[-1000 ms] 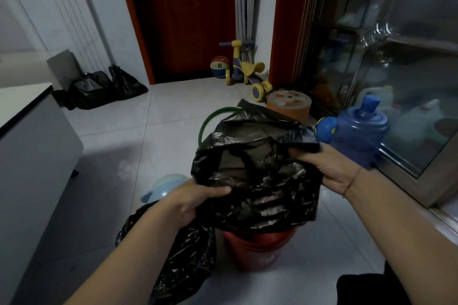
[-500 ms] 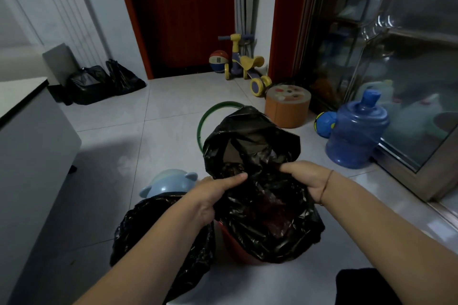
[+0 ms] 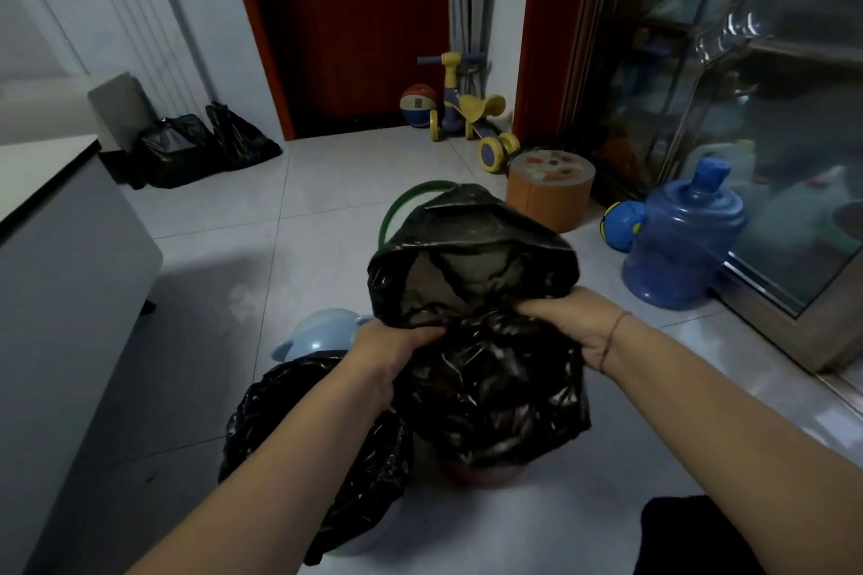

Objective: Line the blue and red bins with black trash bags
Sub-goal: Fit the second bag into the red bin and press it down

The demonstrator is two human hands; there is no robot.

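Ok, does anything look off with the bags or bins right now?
The black bag over the red bin is bunched, its far edge flopped up rather than seated on the rim. The left hand and right hand grip it. Nothing looks spilled or torn.

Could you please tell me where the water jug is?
In the head view, the blue water jug stands on the floor at right, between the blue ball and the glass door.
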